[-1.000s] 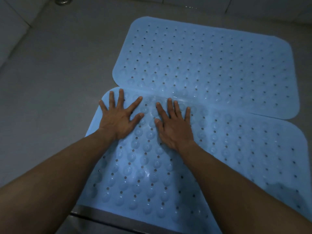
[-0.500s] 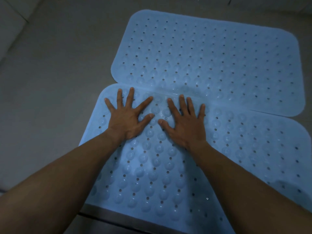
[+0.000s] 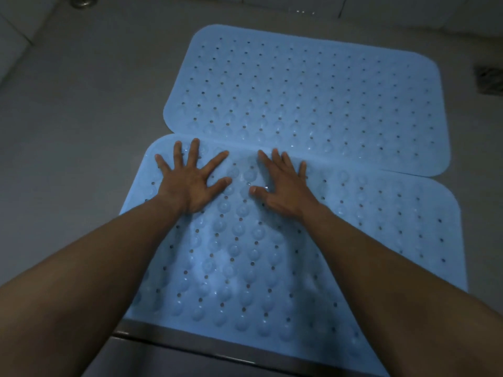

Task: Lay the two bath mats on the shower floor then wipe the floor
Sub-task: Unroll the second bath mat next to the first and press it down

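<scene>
Two light blue rubber bath mats with holes and round bumps lie flat on the grey shower floor [image 3: 81, 131]. The far mat [image 3: 313, 96] sits further away and shifted right. The near mat [image 3: 239, 254] lies below it, and their long edges meet or slightly overlap. My left hand [image 3: 190, 180] presses flat on the near mat's far left corner, fingers spread. My right hand [image 3: 283, 186] lies flat beside it, close to the seam between the mats, fingers spread. Neither hand holds anything.
A dark threshold strip [image 3: 217, 346] runs under the near mat's front edge. A floor drain grate [image 3: 488, 80] sits at the right edge. A round metal fitting [image 3: 81, 1] shows at the top left. Tiled walls [image 3: 381, 12] border the floor at the back and left.
Both hands stay flat on the near mat and have spread slightly further apart. The view has shifted, bringing the drain grate into sight at the right.
</scene>
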`<state>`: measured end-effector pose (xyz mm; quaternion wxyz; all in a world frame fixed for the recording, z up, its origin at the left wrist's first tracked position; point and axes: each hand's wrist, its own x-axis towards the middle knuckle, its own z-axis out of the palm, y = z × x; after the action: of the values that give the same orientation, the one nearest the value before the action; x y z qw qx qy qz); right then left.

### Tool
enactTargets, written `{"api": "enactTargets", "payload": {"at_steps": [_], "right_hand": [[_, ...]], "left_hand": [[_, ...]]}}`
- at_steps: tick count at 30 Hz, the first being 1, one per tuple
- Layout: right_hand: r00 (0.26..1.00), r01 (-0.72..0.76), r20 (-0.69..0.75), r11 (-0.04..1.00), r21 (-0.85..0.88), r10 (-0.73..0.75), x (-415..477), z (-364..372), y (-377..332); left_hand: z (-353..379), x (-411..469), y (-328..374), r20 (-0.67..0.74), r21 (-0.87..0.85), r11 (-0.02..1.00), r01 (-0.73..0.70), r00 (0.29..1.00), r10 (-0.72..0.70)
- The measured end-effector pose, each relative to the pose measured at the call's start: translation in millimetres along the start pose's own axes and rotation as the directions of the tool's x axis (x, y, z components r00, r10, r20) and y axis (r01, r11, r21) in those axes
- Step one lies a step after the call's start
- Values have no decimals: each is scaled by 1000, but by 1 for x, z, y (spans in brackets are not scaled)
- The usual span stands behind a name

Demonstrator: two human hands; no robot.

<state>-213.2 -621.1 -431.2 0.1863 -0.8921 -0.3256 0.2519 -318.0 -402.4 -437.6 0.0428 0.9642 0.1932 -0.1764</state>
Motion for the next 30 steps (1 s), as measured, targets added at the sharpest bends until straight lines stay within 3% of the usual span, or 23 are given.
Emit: {"api": "enactTargets", "payload": {"at_steps": [3, 6, 10, 16, 21, 30], "right_hand": [[999, 22, -39, 995, 95, -19, -20, -13, 14], [991, -32, -128, 999, -42, 26, -54, -17, 40], [950, -255, -224, 955, -151, 218, -97, -30, 94], [857, -515, -134, 844, -149, 498, -128, -56, 168], [893, -433, -220, 881, -192, 392, -133, -53, 185], [885, -405, -330, 891, -203, 327, -132, -39, 199]], "left_hand": [[-12, -1, 8, 53, 74, 997, 16, 998, -20], [-16, -14, 31, -11, 58, 998, 24, 1000, -23], [-9, -31, 97, -108, -65, 997, -46, 993, 39], [11, -27, 214, -127, -89, 969, -231, 967, 219], [23, -22, 270, -114, -86, 976, -200, 975, 189], [24, -22, 281, -120, -18, 994, -111, 987, 108]]}}
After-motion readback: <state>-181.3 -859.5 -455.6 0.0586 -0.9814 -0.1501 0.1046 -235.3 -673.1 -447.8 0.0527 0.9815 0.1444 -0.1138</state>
